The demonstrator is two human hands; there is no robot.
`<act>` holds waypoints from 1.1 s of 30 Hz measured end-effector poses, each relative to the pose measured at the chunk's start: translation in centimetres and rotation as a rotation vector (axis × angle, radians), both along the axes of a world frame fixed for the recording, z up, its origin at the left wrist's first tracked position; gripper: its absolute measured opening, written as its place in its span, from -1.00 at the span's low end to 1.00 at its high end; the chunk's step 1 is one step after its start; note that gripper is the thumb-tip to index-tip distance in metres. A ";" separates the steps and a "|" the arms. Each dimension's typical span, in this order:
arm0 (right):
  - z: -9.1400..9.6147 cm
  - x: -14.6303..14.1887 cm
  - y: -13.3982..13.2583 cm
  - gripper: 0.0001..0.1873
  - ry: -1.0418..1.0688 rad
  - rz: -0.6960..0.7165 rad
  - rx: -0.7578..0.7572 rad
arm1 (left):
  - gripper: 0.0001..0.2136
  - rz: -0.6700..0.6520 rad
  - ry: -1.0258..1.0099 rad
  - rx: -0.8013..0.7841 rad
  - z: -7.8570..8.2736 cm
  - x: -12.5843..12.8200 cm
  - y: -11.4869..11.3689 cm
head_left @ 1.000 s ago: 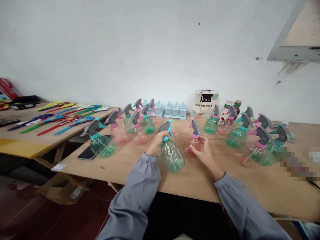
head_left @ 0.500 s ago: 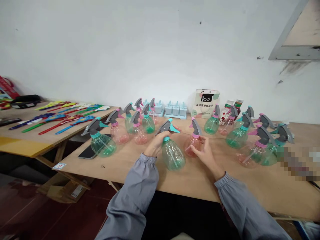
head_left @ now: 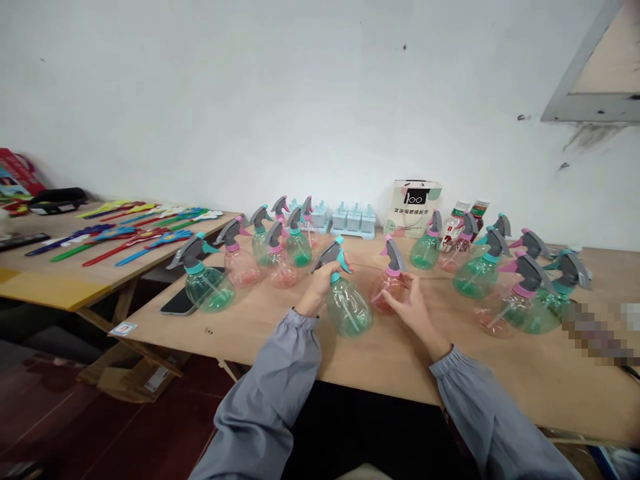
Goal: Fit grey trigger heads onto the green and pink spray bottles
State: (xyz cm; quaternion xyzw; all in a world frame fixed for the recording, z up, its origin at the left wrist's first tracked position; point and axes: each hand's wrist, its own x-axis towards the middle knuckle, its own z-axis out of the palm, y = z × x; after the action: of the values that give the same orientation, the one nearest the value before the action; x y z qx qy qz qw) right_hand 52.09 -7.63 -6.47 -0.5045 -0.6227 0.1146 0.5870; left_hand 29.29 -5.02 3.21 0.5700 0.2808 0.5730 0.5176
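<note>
My left hand (head_left: pixel 323 285) is wrapped round the neck of a clear green spray bottle (head_left: pixel 349 310) with a grey head and a turquoise trigger. Its fingertips show at the trigger, and the bottle leans, its base toward the right. Close beside it, my right hand (head_left: pixel 411 307) has its thumb and fingers round the body of a pink spray bottle (head_left: pixel 384 291) with a pink collar. This one is about upright; the hand hides part of its right side. Nearest on the left stand a pink spray bottle (head_left: pixel 282 270) and a green spray bottle (head_left: pixel 213 293).
More green and pink spray bottles (head_left: pixel 475 277) stand right and back left. Behind are pale blue ice-pop moulds (head_left: pixel 354 220), a printed paper bag (head_left: pixel 413 210) and two drink bottles (head_left: pixel 455 223). A phone (head_left: pixel 175 303) lies left; colourful hand-shaped sticks (head_left: pixel 117 248) cover another table.
My left fingers have closed in at the turquoise trigger of the green bottle. My right hand keeps its hold on the pink bottle. The whole view has shifted slightly.
</note>
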 end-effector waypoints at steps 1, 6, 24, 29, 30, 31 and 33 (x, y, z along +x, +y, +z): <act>0.0 0.0 0.0 -0.29 0.001 0.001 0.001 | -0.90 -0.010 0.019 0.036 0.2 -0.1 -0.3; 0.1 0.1 -0.1 -0.29 0.006 0.013 0.000 | -0.86 0.120 0.192 0.141 0.9 -3.5 -2.0; -0.1 -0.1 0.0 -0.28 0.025 0.005 0.024 | -0.62 1.060 0.183 0.208 -2.3 -15.8 0.5; -0.1 -0.1 0.1 -0.27 0.028 0.001 0.018 | -0.28 1.079 0.133 0.265 -2.1 -15.2 0.4; -0.1 -0.1 0.1 -0.26 0.028 0.001 0.016 | -0.19 1.085 0.104 0.300 -2.1 -15.1 0.1; -0.1 -0.1 0.2 -0.26 0.028 0.001 0.015 | -0.13 1.112 0.075 0.337 -2.2 -15.0 -0.2; -0.3 0.0 0.3 -0.24 0.034 0.004 0.009 | -0.13 1.145 0.101 0.367 -2.3 -14.8 -1.1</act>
State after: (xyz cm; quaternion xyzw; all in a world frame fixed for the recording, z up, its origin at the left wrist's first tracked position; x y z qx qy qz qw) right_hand 52.11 -7.37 -6.73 -0.4987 -0.6143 0.1215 0.5993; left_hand 14.46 -6.08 0.87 0.4344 0.4640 0.7720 0.0061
